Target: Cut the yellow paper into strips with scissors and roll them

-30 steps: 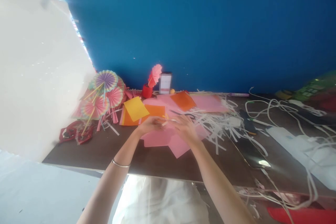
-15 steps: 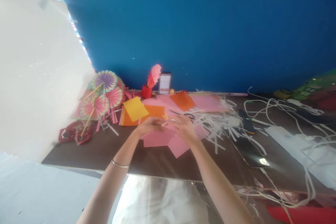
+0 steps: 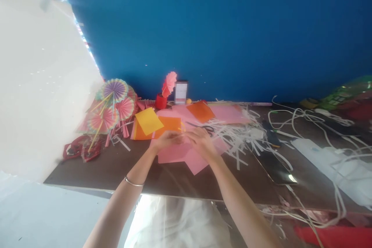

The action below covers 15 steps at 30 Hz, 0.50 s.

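My left hand (image 3: 167, 140) and my right hand (image 3: 200, 142) meet fingertip to fingertip above pink paper sheets (image 3: 172, 155). The fingers of both are curled and pinched together. Whatever is between them is too small and hidden to make out. Just beyond the fingertips a thin yellow curl of paper (image 3: 182, 126) stands out. Left of my left hand, a yellow square of paper (image 3: 149, 121) overlaps orange paper (image 3: 170, 124). A pair of dark-handled scissors (image 3: 208, 128) lies behind my right hand, partly under white paper strips (image 3: 240, 135).
Folded paper fans (image 3: 115, 91) and red scissors-like loops (image 3: 74, 149) are at the left. A red pot (image 3: 161, 101) and an upright phone (image 3: 181, 93) stand at the back. Rightward lie a dark phone (image 3: 274, 168), a white power strip (image 3: 314, 159) and tangled cables (image 3: 300, 114).
My hands have come closer together, so the fingertips now meet and cover the small pale piece that showed between them. The view has shifted slightly.
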Motion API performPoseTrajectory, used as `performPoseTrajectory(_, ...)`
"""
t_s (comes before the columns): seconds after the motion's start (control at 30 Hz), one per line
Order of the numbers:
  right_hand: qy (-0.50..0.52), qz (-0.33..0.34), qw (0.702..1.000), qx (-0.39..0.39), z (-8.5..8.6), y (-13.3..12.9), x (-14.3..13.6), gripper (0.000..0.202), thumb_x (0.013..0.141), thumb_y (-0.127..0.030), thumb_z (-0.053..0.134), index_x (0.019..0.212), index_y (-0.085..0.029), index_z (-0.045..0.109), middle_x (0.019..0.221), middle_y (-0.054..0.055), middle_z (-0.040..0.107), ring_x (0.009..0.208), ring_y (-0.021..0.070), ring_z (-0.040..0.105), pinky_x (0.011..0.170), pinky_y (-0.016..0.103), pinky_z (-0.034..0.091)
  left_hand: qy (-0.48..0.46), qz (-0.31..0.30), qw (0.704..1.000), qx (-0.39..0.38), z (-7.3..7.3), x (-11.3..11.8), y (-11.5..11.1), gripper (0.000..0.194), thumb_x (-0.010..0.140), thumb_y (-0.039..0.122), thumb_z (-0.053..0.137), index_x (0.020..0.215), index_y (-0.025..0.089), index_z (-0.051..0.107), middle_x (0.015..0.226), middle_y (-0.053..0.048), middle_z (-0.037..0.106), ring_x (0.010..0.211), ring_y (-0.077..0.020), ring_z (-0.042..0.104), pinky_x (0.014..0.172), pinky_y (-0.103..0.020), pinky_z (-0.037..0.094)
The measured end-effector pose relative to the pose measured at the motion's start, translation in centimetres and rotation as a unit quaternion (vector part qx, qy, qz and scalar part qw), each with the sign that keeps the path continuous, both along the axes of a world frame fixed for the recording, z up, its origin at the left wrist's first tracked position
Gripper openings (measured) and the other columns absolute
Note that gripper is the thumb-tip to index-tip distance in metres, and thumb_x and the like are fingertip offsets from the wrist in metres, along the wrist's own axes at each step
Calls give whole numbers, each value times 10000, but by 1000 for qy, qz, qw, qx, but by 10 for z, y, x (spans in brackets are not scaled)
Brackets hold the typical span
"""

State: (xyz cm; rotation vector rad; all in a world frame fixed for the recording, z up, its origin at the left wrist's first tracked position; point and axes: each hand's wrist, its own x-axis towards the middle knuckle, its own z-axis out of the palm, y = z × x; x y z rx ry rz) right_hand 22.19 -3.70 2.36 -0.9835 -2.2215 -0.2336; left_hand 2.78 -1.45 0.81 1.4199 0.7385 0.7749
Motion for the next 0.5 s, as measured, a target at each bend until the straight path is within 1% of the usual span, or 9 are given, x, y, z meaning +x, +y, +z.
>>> performPoseTrajectory(0.13,25,5,1000,-6,4,1,3,216,856,-150,474,932,-217,665,918,48,670,870,178,594,772,320,438,10,6,1000,-4,0,-3,2,439,677,441,673,974,118,674,908,-103,687,866,-214,644,869,-397,462)
performPoseTrajectory(0.27,47,15,999,-11,7,1,7,190,841,-168,506,909,-222,675,882,47,657,830,168,603,753,307,466,12,-3,1000,-6,3,-7,2,455,669,436,681,1008,132,668,959,-108,688,935,-232,634,916,-401,440)
performPoseTrajectory(0.4,60,42,997,-26,10,-1,8,254,842,-141,471,954,-246,674,866,42,636,836,151,597,722,276,487,6,-12,1000,-9,6,-9,1,452,665,415,689,1023,141,664,985,-102,688,951,-238,630,928,-406,437)
performPoseTrajectory(0.5,43,31,999,-4,10,-1,9,307,825,-91,450,925,-260,686,888,38,641,868,151,591,738,277,482,0,-4,1000,-17,9,-10,0,427,657,400,699,993,139,675,975,-94,692,929,-236,639,932,-414,439)
